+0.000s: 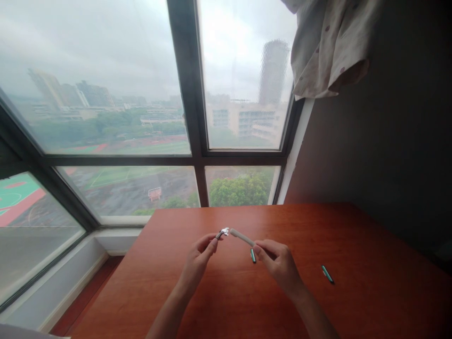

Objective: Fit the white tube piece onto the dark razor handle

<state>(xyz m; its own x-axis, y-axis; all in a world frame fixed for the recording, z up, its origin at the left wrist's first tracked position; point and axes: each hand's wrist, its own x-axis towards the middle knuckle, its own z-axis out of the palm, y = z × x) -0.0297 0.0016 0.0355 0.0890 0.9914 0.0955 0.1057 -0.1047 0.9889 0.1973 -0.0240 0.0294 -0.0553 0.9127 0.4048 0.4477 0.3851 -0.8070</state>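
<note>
The left hand (197,256) pinches one small silver pronged piece (225,231). The right hand (280,264) grips one slim grey stick (242,237), its tip just beside that piece, above a reddish-brown wooden table (233,306). Two green-and-black bars (327,274), perhaps razor cartridges, lie there: one near the right hand, one farther right.

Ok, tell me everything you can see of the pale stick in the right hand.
The pale stick is slim, greyish and smooth-looking, with a blunt, rounded far end; its material is unclear. The right hand pinches it between thumb and fingers, hiding its near end. It is held above the table, slanting in the picture up and left, its tip close to the shiny-headed tool, with a small gap showing between them.
</note>
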